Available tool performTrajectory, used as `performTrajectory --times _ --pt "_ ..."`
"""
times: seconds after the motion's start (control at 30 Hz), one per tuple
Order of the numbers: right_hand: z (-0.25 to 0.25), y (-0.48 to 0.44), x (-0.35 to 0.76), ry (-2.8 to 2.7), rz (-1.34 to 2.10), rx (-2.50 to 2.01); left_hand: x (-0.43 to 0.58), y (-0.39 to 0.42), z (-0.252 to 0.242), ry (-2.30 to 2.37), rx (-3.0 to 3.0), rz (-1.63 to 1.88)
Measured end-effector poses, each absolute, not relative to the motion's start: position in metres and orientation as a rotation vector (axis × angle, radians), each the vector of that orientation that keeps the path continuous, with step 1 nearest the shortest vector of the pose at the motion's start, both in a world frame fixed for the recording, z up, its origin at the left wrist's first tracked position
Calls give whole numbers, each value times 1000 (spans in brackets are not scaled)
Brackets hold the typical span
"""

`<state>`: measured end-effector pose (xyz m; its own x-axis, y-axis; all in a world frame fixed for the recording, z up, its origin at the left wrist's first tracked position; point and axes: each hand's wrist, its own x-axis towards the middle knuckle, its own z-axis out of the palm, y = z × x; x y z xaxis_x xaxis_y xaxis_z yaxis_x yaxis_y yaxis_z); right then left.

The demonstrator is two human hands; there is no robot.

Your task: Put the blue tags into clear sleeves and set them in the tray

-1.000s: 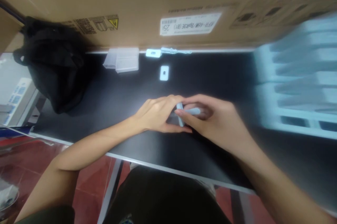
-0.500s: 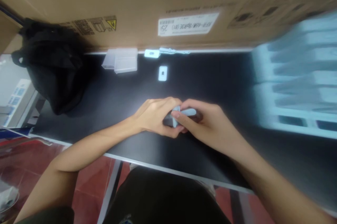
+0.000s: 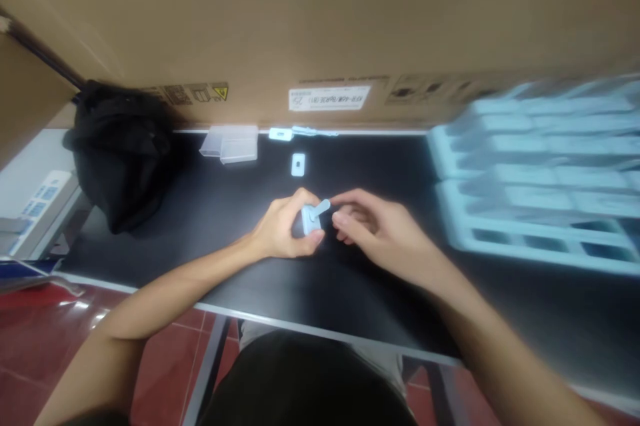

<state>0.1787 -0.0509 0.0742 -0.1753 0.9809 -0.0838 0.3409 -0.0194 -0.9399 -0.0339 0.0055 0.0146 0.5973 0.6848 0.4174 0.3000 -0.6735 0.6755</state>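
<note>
My left hand [image 3: 285,227] is closed around a small light-blue plastic block with a lever [image 3: 311,219], its thumb at the lower edge and fingers along the far side. The block's short rounded lever sticks out toward the upper right. Just right of it is my right hand [image 3: 367,221], index finger stretched toward the lever tip, thumb apart and the other fingers curled, nothing between them. Whether the index fingertip touches the lever I cannot tell. Beyond my hands a small light-blue plate with a dark hole [image 3: 298,165] lies flat on the black table [image 3: 240,213].
Light-blue compartment trays [image 3: 500,239] stand at the right. Along the back lie clear plastic boxes [image 3: 239,145], another light-blue plate [image 3: 281,135] and thin light-blue pieces [image 3: 313,131]. A black bag [image 3: 123,159] sits left, before a large cardboard box [image 3: 320,26].
My right hand has let go of the block and moved slightly away to the right. The block is now in my left hand alone, its lever angled upward. The view has shifted.
</note>
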Motion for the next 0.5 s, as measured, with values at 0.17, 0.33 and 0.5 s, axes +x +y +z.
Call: performTrajectory --times 0.17,0.33,0.5 --pt "81 -75 174 -1717 906 -1476 -12 -9 14 621 2467 762" --pt "96 -96 212 -1882 574 -1553 21 -21 23 430 2567 875" --pt "117 -118 308 -1942 280 -1775 16 -4 37 482 2653 737"
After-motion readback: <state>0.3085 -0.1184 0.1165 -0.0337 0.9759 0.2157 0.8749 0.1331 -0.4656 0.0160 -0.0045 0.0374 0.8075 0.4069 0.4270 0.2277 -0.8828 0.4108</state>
